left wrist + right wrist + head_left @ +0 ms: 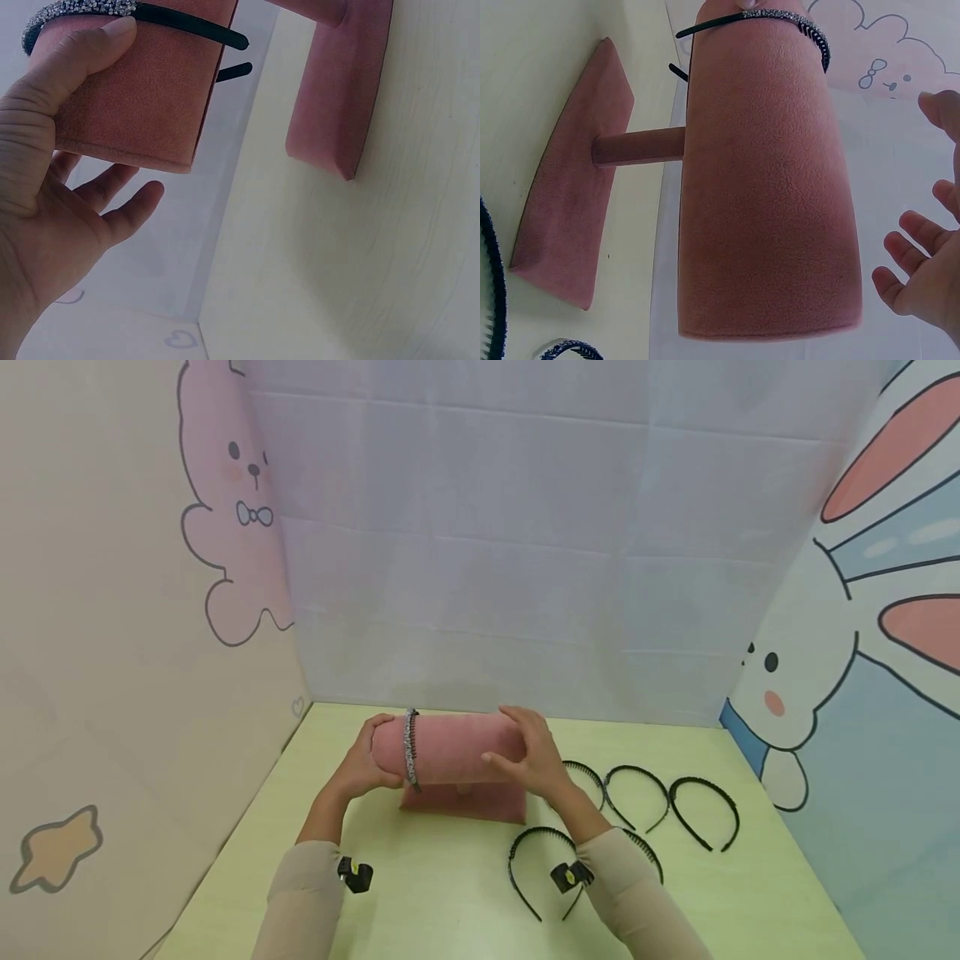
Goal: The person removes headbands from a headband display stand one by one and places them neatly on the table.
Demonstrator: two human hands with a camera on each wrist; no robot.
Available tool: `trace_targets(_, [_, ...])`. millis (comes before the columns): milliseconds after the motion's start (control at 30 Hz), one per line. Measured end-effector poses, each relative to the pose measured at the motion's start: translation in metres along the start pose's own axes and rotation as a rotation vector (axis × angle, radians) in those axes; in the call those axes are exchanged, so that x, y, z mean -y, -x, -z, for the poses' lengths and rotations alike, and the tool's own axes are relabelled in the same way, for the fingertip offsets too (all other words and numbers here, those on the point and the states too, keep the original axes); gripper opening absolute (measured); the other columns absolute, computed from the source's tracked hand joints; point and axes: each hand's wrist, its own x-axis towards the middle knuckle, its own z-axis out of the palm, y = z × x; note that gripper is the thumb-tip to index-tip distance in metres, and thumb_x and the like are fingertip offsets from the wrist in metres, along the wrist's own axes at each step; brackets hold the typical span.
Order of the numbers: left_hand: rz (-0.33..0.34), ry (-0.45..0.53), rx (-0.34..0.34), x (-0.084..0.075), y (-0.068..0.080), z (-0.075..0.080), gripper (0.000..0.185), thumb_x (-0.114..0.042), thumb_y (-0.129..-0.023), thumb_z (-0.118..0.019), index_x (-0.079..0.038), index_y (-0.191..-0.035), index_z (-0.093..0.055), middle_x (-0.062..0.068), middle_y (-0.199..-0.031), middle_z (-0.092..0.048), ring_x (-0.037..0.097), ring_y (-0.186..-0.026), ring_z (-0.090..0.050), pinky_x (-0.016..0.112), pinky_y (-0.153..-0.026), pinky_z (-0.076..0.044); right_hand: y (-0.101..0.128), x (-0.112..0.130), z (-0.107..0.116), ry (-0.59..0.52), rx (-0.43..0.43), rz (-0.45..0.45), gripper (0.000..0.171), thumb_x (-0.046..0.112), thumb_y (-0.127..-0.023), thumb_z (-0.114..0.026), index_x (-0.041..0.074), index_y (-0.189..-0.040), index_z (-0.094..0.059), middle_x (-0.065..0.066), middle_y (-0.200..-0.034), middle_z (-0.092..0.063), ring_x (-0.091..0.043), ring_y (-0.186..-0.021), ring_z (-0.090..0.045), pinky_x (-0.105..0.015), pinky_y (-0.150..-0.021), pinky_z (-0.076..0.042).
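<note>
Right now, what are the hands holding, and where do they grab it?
The left hand holds the pink stand's roll at its left end. The right hand is open beside the right end.

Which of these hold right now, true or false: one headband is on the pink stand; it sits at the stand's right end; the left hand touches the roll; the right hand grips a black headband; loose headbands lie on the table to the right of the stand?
1. One headband is on the stand. True: a sparkly headband wraps the pink stand.
2. It sits at the right end. False: it is near the left end of the roll.
3. The left hand touches the roll. True: the left hand holds that end, thumb by the headband.
4. The right hand grips a black headband. False: the right hand is open at the roll's right end and holds nothing.
5. Loose headbands lie to the right. True: black headbands rest on the green table.
</note>
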Motion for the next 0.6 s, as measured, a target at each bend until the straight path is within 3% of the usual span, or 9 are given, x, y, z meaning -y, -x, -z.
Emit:
trace_targets(333, [-0.009,0.001,0.012,0.002,-0.001,0.0,0.109,0.003,-0.05,-0.086,-0.023,-0.138,-0.027,0.011,-0.135,-0.035,0.035,-0.109,-0.045,0.043,-0.082,-0.044,-0.013,-0.001,-0.006,-0.021,0.01,0.11,0.07,0.041,-0.077,-0.07,0.001,-0.13,-0.048,-0.015,-0.128,-0.051,-0.031,-0.12,-0.042,-0.05,-0.1,-0.027])
trace_targets(600, [-0.01,-0.001,-0.001,0.0,-0.001,-0.001,0.109,0.004,-0.049,-0.087,-0.023,-0.137,-0.027,0.01,-0.134,-0.036,0.034,-0.11,-0.044,0.045,-0.083,-0.043,-0.021,0.001,-0.014,-0.013,0.11,0.072,0.064,0.029,-0.075,-0.074,0.003,-0.128,-0.051,-0.012,-0.128,-0.05,-0.026,-0.121,-0.042,-0.043,-0.099,-0.033])
